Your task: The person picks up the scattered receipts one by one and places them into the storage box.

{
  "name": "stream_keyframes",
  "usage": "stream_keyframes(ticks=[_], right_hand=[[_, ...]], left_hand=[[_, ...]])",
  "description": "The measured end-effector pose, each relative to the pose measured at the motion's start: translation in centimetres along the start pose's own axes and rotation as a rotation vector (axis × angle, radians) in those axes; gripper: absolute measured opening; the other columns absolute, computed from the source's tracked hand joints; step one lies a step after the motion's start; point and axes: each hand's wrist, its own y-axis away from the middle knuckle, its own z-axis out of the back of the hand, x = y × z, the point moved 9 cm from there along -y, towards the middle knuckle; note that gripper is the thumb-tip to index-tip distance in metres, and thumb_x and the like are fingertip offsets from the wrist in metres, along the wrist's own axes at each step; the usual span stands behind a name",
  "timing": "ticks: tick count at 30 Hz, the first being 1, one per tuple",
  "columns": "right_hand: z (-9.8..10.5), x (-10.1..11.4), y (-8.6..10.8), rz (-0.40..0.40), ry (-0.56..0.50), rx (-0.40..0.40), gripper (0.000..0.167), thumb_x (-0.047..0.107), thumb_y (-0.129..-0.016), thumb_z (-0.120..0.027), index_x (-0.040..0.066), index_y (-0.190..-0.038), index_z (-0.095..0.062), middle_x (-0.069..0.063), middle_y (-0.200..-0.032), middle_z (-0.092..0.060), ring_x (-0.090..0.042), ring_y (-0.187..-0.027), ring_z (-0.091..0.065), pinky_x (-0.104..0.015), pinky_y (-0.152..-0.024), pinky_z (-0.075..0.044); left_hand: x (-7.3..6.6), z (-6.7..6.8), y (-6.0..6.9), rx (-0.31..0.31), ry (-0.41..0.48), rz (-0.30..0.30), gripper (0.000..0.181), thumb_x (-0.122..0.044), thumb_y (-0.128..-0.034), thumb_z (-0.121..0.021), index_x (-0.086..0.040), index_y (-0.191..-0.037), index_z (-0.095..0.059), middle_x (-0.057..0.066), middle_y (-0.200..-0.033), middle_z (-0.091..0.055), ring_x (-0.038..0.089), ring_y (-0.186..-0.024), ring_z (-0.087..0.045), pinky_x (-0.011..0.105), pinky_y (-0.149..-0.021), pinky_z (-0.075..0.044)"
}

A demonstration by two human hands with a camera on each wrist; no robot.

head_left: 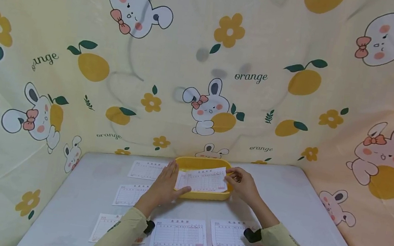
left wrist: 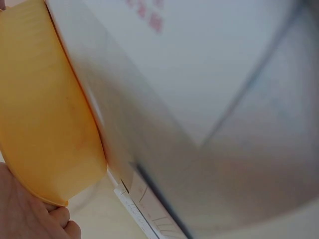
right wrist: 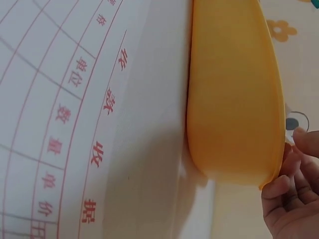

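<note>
A yellow plastic basket point(head_left: 206, 197) stands toward the back of the white table. Across its top lies a printed receipt slip point(head_left: 202, 180), tilted, with red lines and Chinese characters. My left hand point(head_left: 164, 185) rests along the basket's left end, its fingers extended and the thumb spread over the front rim near the slip's lower left corner. At the right end, my right hand point(head_left: 244, 186) pinches the slip's right edge beside the rim. In the right wrist view, the curled fingers point(right wrist: 276, 191) sit by the rim. Whatever lies under the slip is hidden.
More receipt slips point(head_left: 179, 235) lie spread on the table point(head_left: 67, 201): a column at the left and others in front, partly under my forearms. A patterned cloth point(head_left: 176, 53) with rabbits and oranges surrounds the table's back and sides.
</note>
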Motion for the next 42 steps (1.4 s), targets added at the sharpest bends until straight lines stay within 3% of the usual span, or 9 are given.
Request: stream_keyframes(ticks=[13, 23, 30, 42], right_hand=[[1.2, -0.6, 1.0, 0.037, -0.017, -0.022, 0.023, 0.014, -0.101, -0.077, 0.004, -0.122, -0.072, -0.009, -0.1, -0.072, -0.021, -0.083, -0.06, -0.021, -0.066, -0.051], [2.9, -0.9, 3.3, 0.018, 0.027, -0.027, 0.023, 0.017, -0.103, -0.075, 0.008, -0.123, -0.071, -0.008, -0.098, -0.069, -0.022, -0.082, -0.059, -0.024, -0.064, -0.051], [4.1, -1.3, 4.9, 0.06, 0.05, -0.044, 0.023, 0.016, -0.102, -0.076, 0.005, -0.122, -0.072, -0.007, -0.096, -0.07, -0.019, -0.08, -0.06, -0.024, -0.067, -0.052], [4.9, -3.5, 7.5, -0.023, 0.107, 0.028, 0.026, 0.01, -0.1, -0.077, 0.001, -0.123, -0.07, -0.005, -0.097, -0.068, -0.02, -0.083, -0.058, -0.024, -0.068, -0.051]], left_hand=[[-0.2, 0.0, 0.0, -0.013, 0.005, -0.022, 0.113, -0.078, -0.1012, -0.049, 0.005, -0.169, -0.012, 0.019, -0.179, 0.0, 0.035, -0.167, -0.002, 0.047, -0.135, -0.007], [0.0, -0.1, 0.1, -0.005, 0.022, -0.004, 0.113, -0.076, -0.1007, -0.052, 0.004, -0.169, -0.01, 0.018, -0.18, 0.001, 0.032, -0.167, 0.0, 0.046, -0.135, -0.006], [0.0, 0.1, 0.1, -0.012, 0.029, 0.0, 0.113, -0.076, -0.1006, -0.053, 0.004, -0.169, -0.011, 0.019, -0.18, 0.0, 0.034, -0.167, -0.003, 0.047, -0.135, -0.008], [-0.1, 0.1, 0.1, -0.013, 0.024, -0.005, 0.113, -0.075, -0.1006, -0.053, 0.005, -0.169, -0.012, 0.021, -0.18, -0.002, 0.035, -0.167, -0.003, 0.048, -0.135, -0.009]])
